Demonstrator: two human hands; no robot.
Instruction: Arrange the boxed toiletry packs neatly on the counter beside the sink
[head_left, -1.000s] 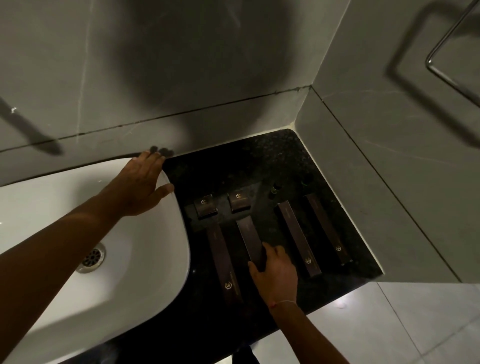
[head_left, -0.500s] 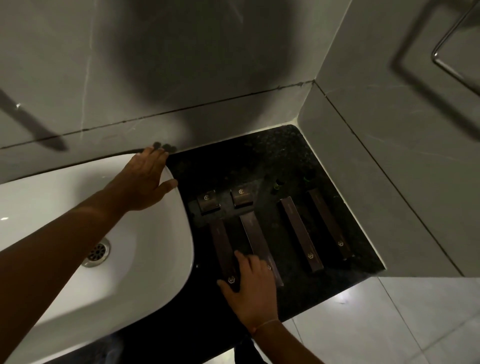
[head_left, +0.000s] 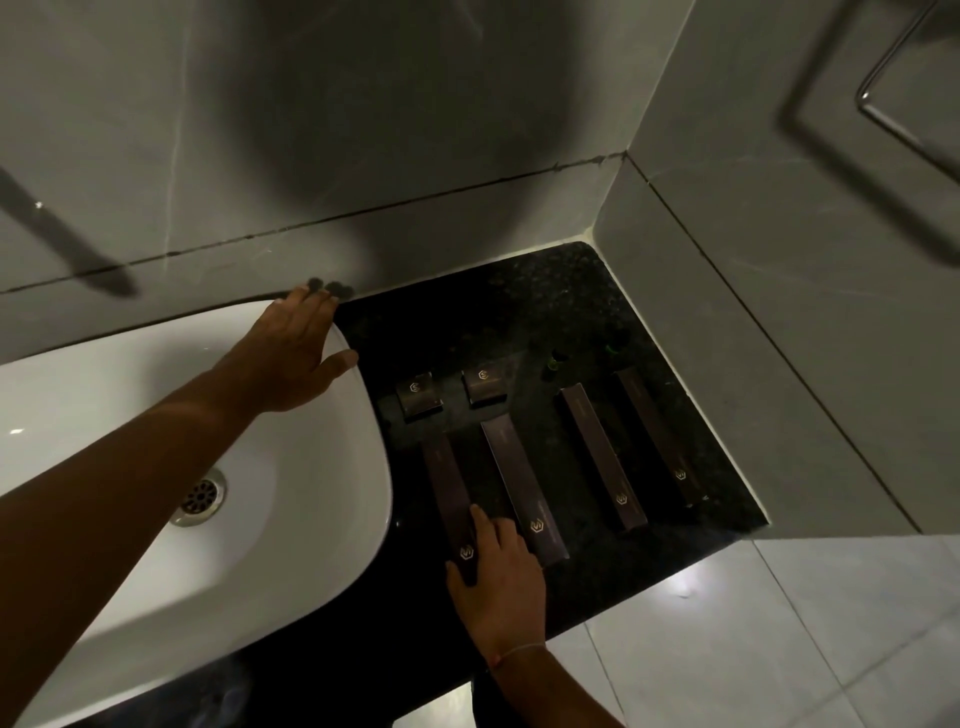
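Left hand (head_left: 291, 358) flat, right hand (head_left: 501, 582) splayed

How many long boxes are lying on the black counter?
4: one beside the sink under the right hand, the next right of it, a third, and the last nearest the wall.

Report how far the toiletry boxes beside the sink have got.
Done: two small boxes sit side by side at the back, and the two right-hand long boxes lie parallel. In hand: the right hand rests on the near end of the leftmost long box; the left hand braces on the sink rim. Left: squaring the second long box, which angles away from its neighbour.
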